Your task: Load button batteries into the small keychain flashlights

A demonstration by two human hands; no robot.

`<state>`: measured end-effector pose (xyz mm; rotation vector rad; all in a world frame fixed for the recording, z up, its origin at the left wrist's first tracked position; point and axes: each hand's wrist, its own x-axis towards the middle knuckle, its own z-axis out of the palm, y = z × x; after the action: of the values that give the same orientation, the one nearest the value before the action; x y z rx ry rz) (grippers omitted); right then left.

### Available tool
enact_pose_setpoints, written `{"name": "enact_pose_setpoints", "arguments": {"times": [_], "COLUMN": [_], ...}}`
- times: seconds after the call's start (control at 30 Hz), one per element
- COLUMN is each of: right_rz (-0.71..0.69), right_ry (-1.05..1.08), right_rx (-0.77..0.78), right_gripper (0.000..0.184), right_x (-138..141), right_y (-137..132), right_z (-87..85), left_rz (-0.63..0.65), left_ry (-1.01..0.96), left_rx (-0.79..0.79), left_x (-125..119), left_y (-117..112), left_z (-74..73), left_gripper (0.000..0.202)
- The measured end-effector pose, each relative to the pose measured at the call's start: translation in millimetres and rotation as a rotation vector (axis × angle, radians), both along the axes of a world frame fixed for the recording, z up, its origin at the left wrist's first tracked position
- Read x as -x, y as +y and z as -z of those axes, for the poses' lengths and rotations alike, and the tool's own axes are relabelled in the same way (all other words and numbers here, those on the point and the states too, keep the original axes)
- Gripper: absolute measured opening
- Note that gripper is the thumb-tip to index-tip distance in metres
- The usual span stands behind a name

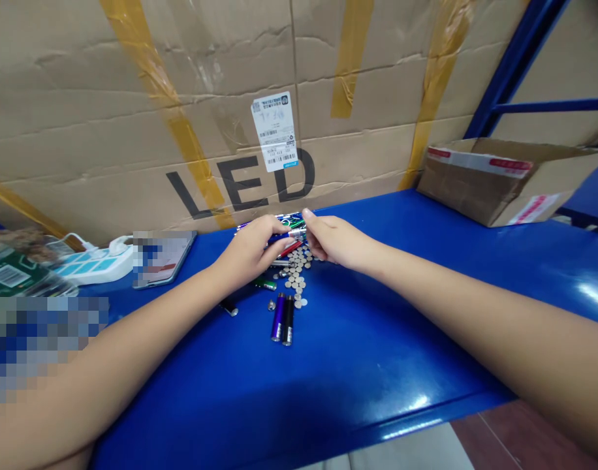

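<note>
My left hand (250,249) is closed on a slim blue metal tube, which looks like a mini flashlight (278,239). Its silver end points right, into the curled fingers of my right hand (337,243); what else those fingers may hold is hidden. Just below and behind the hands lies a spread of small round button cells (297,283). Closer to me, a purple tube (278,318) and a black tube (288,323) lie side by side, near a small silver cap (271,305). A green tube (266,283) and a dark tube (229,307) rest partly behind my left arm. More coloured tubes are half covered by my hands.
A large cardboard box (220,117) marked LED stands along the back of the blue table (377,365). On the left are a white power strip (96,264), a phone (174,258) and a green package (12,274). An open carton (475,183) sits at the right.
</note>
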<state>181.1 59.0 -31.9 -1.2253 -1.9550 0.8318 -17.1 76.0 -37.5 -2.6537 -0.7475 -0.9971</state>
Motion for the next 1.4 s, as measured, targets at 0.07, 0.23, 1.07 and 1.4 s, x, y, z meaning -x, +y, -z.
{"name": "enact_pose_setpoints", "arguments": {"times": [0.07, 0.23, 1.07, 1.4], "right_rz": [-0.044, -0.152, -0.408, -0.219], "right_ry": [-0.132, -0.497, 0.453, 0.096], "right_rx": [-0.232, -0.553, 0.622, 0.107], "right_gripper": [0.048, 0.027, 0.035, 0.041], "right_x": [-5, -19, 1, -1], "right_y": [2, 7, 0, -1], "right_z": [2.3, 1.2, 5.2, -2.4], "left_rz": [-0.049, -0.061, 0.006, 0.012], "left_ry": [-0.064, -0.133, 0.423, 0.201], "left_rx": [0.085, 0.213, -0.253, -0.236], "left_x": [1, 1, 19, 13], "left_y": [-2, -3, 0, 11], "left_z": [-2.0, -3.4, -17.7, -3.3], "left_gripper": [0.01, 0.013, 0.018, 0.016]}}
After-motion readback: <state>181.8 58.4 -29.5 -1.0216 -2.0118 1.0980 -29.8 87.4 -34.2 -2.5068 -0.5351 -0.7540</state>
